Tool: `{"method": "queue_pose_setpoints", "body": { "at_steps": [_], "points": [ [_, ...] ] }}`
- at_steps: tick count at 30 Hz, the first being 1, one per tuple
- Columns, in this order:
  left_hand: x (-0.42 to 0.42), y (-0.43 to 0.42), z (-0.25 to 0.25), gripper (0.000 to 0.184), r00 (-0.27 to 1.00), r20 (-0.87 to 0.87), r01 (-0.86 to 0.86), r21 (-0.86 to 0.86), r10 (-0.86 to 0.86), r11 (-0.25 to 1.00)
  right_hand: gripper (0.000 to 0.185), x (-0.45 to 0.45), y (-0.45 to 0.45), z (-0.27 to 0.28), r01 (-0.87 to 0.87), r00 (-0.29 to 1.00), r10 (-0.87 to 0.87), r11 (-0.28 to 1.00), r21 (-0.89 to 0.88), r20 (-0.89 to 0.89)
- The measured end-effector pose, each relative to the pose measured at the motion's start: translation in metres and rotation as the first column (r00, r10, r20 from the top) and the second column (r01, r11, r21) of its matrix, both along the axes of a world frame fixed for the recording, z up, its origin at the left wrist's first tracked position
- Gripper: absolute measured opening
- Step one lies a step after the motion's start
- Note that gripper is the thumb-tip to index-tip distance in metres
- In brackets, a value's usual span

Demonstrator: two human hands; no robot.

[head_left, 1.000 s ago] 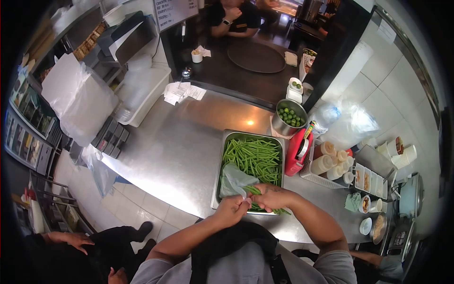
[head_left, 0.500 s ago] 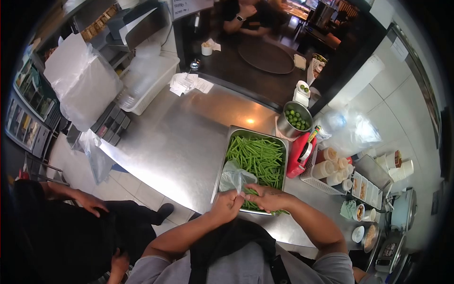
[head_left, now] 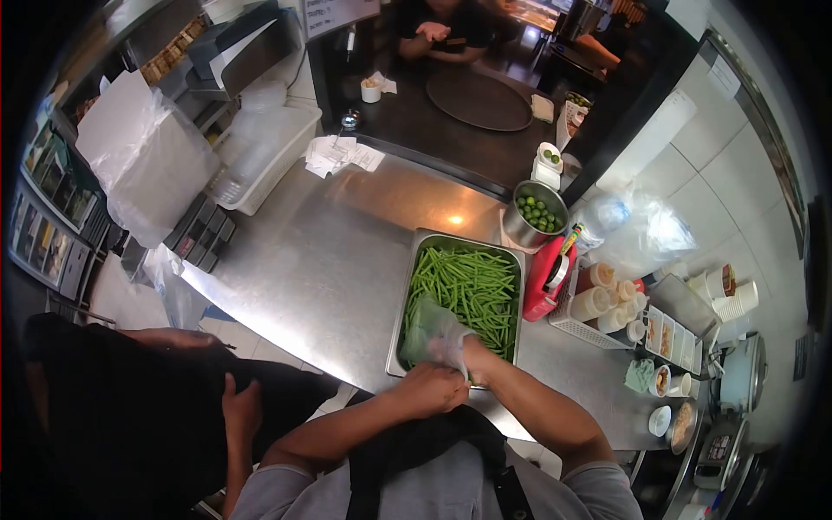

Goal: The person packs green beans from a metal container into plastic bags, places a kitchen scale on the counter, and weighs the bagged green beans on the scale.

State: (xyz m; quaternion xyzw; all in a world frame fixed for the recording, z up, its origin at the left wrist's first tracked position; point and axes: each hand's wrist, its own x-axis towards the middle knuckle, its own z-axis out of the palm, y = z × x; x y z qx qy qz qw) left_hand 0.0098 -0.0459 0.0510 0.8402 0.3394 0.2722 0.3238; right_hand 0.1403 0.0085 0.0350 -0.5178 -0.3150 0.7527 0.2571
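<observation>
A deep metal pan (head_left: 393, 351) of cut green beans (head_left: 464, 290) sits on the steel counter in front of me. Over its near left part is a clear plastic bag (head_left: 422, 321) with some green showing through it. My left hand (head_left: 433, 387) is closed around the bag's gathered mouth at the pan's near edge. My right hand (head_left: 468, 354) reaches into the bag's opening; the plastic covers and blurs its fingers, so their grip is hidden.
Behind the pan stands a metal pot (head_left: 527, 230) of small green limes. To the right are a red object (head_left: 544, 279) and a basket of sauce bottles (head_left: 598, 302). A co-worker in black (head_left: 156, 407) stands at left. Another person (head_left: 442, 35) is beyond the pass, near a round tray (head_left: 479, 101).
My right hand, which held green beans beside the bag, has moved left into its mouth. My left hand has shifted slightly right and lower with the bag. The co-worker at left has moved their arms.
</observation>
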Motion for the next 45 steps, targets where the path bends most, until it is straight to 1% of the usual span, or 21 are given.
{"method": "queue_pose_setpoints", "body": {
  "at_steps": [1,3,7,9,13,15,16,18,22,24,25,28,33,35,36,37,38,39,41,43,45],
  "points": [
    [0.0,0.0,0.0,0.025,1.0,-0.001,-0.001,-0.002,0.001,1.0,0.02,0.002,0.001,-0.004,-0.001,1.0,0.001,1.0,-0.002,-0.001],
    [0.0,-0.002,0.0,0.025,0.999,-0.005,0.046,-0.046,-0.046,0.998,0.026,0.001,0.002,0.002,-0.333,0.935,0.323,0.941,0.054,0.144],
    [0.005,0.001,-0.004,0.026,0.999,0.032,0.021,-0.028,-0.021,0.999,0.03,0.001,0.012,-0.017,-0.509,0.841,0.445,0.844,0.168,0.307],
    [0.008,0.004,-0.001,0.027,0.997,0.071,0.003,-0.089,0.003,0.996,0.033,-0.005,0.019,-0.008,-0.852,0.435,0.094,0.364,0.376,0.896],
    [0.011,0.007,-0.001,0.027,0.987,0.155,-0.029,-0.113,0.046,0.993,0.041,0.013,0.032,-0.006,-0.853,0.461,0.45,0.462,0.243,0.765],
    [0.011,0.008,0.002,0.026,0.982,0.183,-0.028,-0.09,0.044,0.996,0.041,0.028,0.031,-0.037,-0.65,0.752,0.435,0.37,0.663,0.494],
    [0.011,0.007,0.003,0.026,0.983,0.181,-0.025,-0.092,0.042,0.995,0.041,0.032,0.032,-0.054,-0.648,0.755,0.434,0.374,0.664,0.492],
    [0.012,0.005,0.003,0.026,0.994,0.108,0.002,-0.105,0.01,0.994,0.037,0.035,0.033,-0.085,-0.282,0.948,0.318,0.829,0.482,0.007],
    [0.01,0.005,-0.002,0.025,0.985,0.162,-0.029,-0.174,0.057,0.984,0.027,0.012,0.034,-0.089,-0.199,0.955,-0.016,0.705,0.68,0.296],
    [0.01,0.005,-0.005,0.024,0.977,0.184,-0.069,-0.224,0.111,0.972,0.027,-0.009,0.039,-0.042,-0.451,0.683,-0.071,0.743,0.495,0.727],
    [0.01,0.005,-0.005,0.024,0.977,0.184,-0.07,-0.221,0.112,0.973,0.027,-0.009,0.041,-0.041,-0.451,0.683,-0.072,0.741,0.497,0.727],
    [0.009,0.005,-0.004,0.022,0.921,0.307,-0.146,-0.299,0.24,0.943,0.027,-0.007,0.044,-0.042,-0.635,0.655,0.048,0.576,0.515,0.754],
    [0.009,0.0,-0.005,0.019,0.943,0.241,-0.089,-0.477,0.228,0.874,0.029,0.019,0.049,-0.066,-0.704,0.707,-0.171,-0.262,0.66,0.686],
    [0.012,-0.003,-0.003,0.021,0.921,0.328,-0.032,-0.476,0.211,0.879,0.029,0.018,0.046,-0.049,-0.707,0.703,-0.191,-0.293,0.644,0.685],
    [0.014,-0.003,-0.006,0.022,0.939,0.298,-0.015,-0.459,0.17,0.888,0.026,0.009,0.041,-0.015,-0.784,0.606,0.105,0.245,0.57,0.789],
    [0.015,-0.004,-0.01,0.022,0.955,0.266,0.002,-0.445,0.13,0.895,0.024,0.001,0.04,0.005,-0.726,0.581,0.421,0.655,0.21,0.696],
    [0.018,-0.005,-0.016,0.023,0.945,0.296,0.016,-0.476,0.143,0.879,0.019,-0.002,0.037,-0.007,-0.451,0.809,0.283,0.861,0.235,0.515],
    [0.019,-0.004,-0.014,0.023,0.933,0.324,0.031,-0.507,0.157,0.861,0.019,-0.01,0.037,-0.003,-0.452,0.811,0.276,0.855,0.254,0.516],
    [0.016,-0.002,-0.003,0.023,0.93,0.313,-0.003,-0.52,0.194,0.854,0.014,-0.02,0.034,0.004,-0.114,0.957,0.049,0.97,0.213,0.286],
    [0.014,0.002,0.011,0.02,0.92,0.311,-0.044,-0.527,0.24,0.849,0.017,-0.009,0.048,-0.03,-0.288,0.935,0.218,0.927,0.242,0.279],
    [0.017,0.005,0.006,0.018,0.849,0.388,-0.038,-0.632,0.359,0.774,0.026,-0.003,0.052,-0.02,-0.699,0.623,0.387,0.665,0.263,0.68]
  ]
}}
